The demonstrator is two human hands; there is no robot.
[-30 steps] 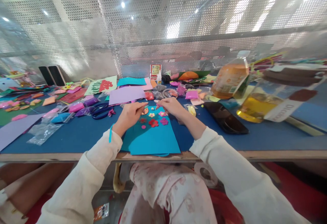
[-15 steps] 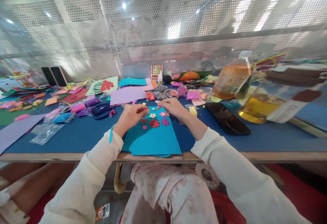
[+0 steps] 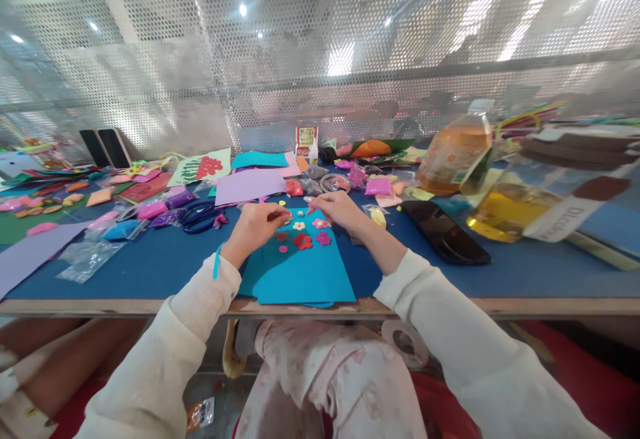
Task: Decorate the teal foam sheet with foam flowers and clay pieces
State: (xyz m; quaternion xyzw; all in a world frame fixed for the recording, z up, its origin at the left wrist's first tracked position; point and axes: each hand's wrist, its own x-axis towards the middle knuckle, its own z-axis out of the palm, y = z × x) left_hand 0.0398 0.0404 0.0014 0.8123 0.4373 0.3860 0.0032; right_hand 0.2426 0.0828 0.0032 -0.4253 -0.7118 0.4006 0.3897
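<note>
Left hand [image 3: 254, 227] pinches small cutout [image 3: 285, 217] at teal sheet's [image 3: 300, 272] 12 o'clock edge; right hand [image 3: 341, 211] fingers curled, grip unclear.

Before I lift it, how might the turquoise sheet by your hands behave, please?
The turquoise sheet looks thin and flat, so probably light and floppy. It reaches the table edge, so a push might slide it off. Its flower cutouts could shift.

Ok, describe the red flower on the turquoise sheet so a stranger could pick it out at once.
On the blue table, find the turquoise sheet at the near edge. Small cut-out flowers sit near its top, just under the left hand and right hand. The red flower lies among them, left of a purple flower, and is the biggest red one.
</note>
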